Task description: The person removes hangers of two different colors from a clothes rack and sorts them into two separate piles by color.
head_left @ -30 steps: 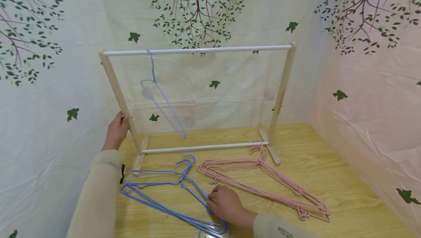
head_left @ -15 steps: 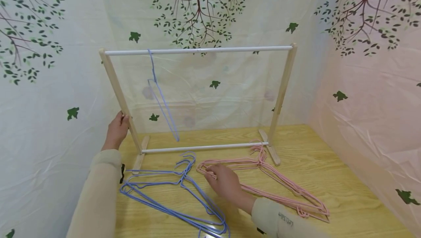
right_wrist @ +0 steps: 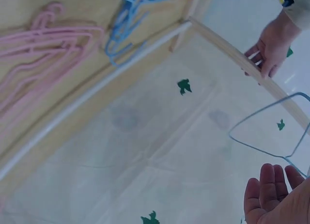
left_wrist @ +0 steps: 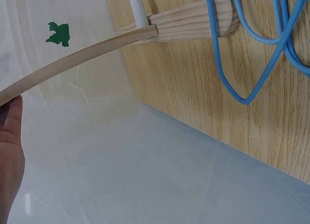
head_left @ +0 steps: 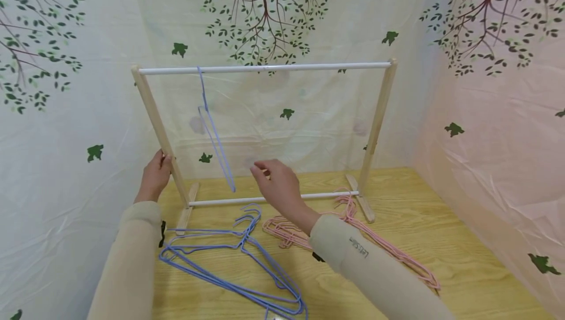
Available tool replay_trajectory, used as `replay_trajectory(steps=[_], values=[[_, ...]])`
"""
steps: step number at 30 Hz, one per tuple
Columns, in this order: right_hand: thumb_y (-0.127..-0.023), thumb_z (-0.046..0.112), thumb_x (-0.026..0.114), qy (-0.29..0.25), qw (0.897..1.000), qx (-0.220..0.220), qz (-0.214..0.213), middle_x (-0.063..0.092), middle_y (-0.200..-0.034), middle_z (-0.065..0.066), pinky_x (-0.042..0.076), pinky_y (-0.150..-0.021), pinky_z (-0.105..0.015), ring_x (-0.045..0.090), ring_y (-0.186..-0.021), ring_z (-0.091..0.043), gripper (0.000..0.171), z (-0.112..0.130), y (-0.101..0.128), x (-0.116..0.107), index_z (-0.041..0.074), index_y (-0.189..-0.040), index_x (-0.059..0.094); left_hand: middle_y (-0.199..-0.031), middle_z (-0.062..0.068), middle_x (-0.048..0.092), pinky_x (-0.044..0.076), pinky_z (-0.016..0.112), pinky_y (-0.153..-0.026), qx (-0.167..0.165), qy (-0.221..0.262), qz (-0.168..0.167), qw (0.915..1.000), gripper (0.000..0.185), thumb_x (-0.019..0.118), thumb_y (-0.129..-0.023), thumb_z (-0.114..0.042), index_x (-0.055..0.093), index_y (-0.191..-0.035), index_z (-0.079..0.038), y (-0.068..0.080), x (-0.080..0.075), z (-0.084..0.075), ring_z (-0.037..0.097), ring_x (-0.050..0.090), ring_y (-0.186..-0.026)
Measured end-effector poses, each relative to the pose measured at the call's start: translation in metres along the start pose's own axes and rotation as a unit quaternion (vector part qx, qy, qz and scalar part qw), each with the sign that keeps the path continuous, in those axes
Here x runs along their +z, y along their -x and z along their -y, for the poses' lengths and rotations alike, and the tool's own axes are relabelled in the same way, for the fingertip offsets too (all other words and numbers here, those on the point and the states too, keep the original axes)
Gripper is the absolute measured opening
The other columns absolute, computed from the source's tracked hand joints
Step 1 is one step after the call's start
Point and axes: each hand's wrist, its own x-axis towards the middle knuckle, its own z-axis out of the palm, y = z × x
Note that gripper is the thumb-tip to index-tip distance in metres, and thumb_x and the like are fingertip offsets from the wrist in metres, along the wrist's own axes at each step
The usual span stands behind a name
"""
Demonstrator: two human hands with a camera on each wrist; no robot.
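Note:
A blue hanger (head_left: pixel 203 92) hangs edge-on from the white top rod (head_left: pixel 265 68) of a small wooden-sided rack. My left hand (head_left: pixel 154 175) holds the rack's left wooden post (head_left: pixel 153 114) partway up; in the right wrist view its fingers (right_wrist: pixel 256 58) curl round the post. My right hand (head_left: pixel 282 187) is raised in front of the lower rod, to the right of the hanging hanger and apart from it. Nothing is in this hand; in the right wrist view its fingers (right_wrist: pixel 267 185) are loosely bent.
Several blue hangers (head_left: pixel 243 247) lie stacked on the wood-grain table (head_left: pixel 441 231) before the rack. To their right lie several pink hangers (head_left: pixel 346 214), partly behind my right forearm. A leaf-printed cloth (head_left: pixel 326 138) stands behind the rack.
My right hand has risen from beside the blue stack, over the pink hangers, to in front of the rack. The hanging hanger has turned more edge-on. My left hand stays on the post.

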Motion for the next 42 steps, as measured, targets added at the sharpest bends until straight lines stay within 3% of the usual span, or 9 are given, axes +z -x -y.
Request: replay_trajectory(steps=[9, 19, 24, 32, 38, 42], values=[[-0.098, 0.052, 0.056, 0.007, 1.000, 0.025, 0.014, 0.067, -0.122, 0.001, 0.054, -0.081, -0.037, 0.065, -0.103, -0.015, 0.047, 0.031, -0.031, 0.005, 0.018, -0.130, 0.067, -0.136, 0.033, 0.050, 0.040, 0.059, -0.103, -0.007, 0.001, 0.005, 1.0000, 0.051, 0.028, -0.110, -0.030, 0.031, -0.152, -0.001, -0.001, -0.001, 0.002, 0.047, 0.051, -0.121], [-0.094, 0.055, 0.061, 0.051, 0.997, 0.050, 0.020, 0.069, -0.118, 0.002, 0.052, -0.081, -0.037, 0.064, -0.104, -0.018, 0.051, 0.042, -0.046, 0.023, 0.018, -0.128, 0.068, -0.134, 0.033, 0.051, 0.042, 0.059, -0.100, -0.006, -0.002, 0.006, 1.0000, 0.052, 0.028, -0.110, -0.031, 0.031, -0.152, -0.001, -0.002, -0.003, 0.005, 0.046, 0.051, -0.119], [-0.093, 0.050, 0.066, 0.057, 0.997, 0.056, 0.022, 0.071, -0.115, 0.003, 0.052, -0.078, -0.035, 0.066, -0.101, -0.015, 0.047, 0.044, -0.049, 0.031, 0.019, -0.127, 0.069, -0.134, 0.033, 0.051, 0.042, 0.058, -0.101, -0.006, 0.004, 0.007, 1.0000, 0.051, 0.028, -0.110, -0.031, 0.032, -0.152, -0.001, -0.002, -0.002, 0.005, 0.046, 0.051, -0.119], [-0.097, 0.033, 0.066, 0.069, 0.996, 0.056, 0.015, 0.074, -0.100, 0.006, 0.046, -0.058, -0.023, 0.066, -0.079, -0.010, 0.031, 0.038, -0.053, 0.032, 0.018, -0.124, 0.071, -0.136, 0.033, 0.049, 0.042, 0.059, -0.102, 0.000, 0.004, 0.005, 1.0000, 0.051, 0.028, -0.110, -0.030, 0.031, -0.152, -0.002, -0.002, 0.000, 0.005, 0.048, 0.051, -0.120], [-0.097, 0.029, 0.064, 0.049, 0.997, 0.058, -0.010, 0.073, -0.094, 0.004, 0.047, -0.059, -0.025, 0.063, -0.075, -0.009, 0.025, 0.028, -0.056, 0.029, 0.017, -0.116, 0.075, -0.136, 0.033, 0.050, 0.042, 0.058, -0.102, -0.004, 0.006, 0.003, 1.0000, 0.051, 0.029, -0.110, -0.030, 0.031, -0.153, -0.002, -0.001, 0.000, 0.003, 0.047, 0.051, -0.120], [-0.097, 0.027, 0.065, 0.021, 0.998, 0.035, -0.054, 0.072, -0.090, 0.002, 0.048, -0.059, -0.025, 0.063, -0.076, -0.010, 0.021, 0.019, -0.058, 0.028, 0.015, -0.110, 0.078, -0.137, 0.033, 0.049, 0.043, 0.057, -0.101, -0.006, 0.007, 0.004, 0.9999, 0.052, 0.029, -0.110, -0.030, 0.030, -0.153, -0.002, 0.000, 0.000, 0.002, 0.046, 0.051, -0.121]])
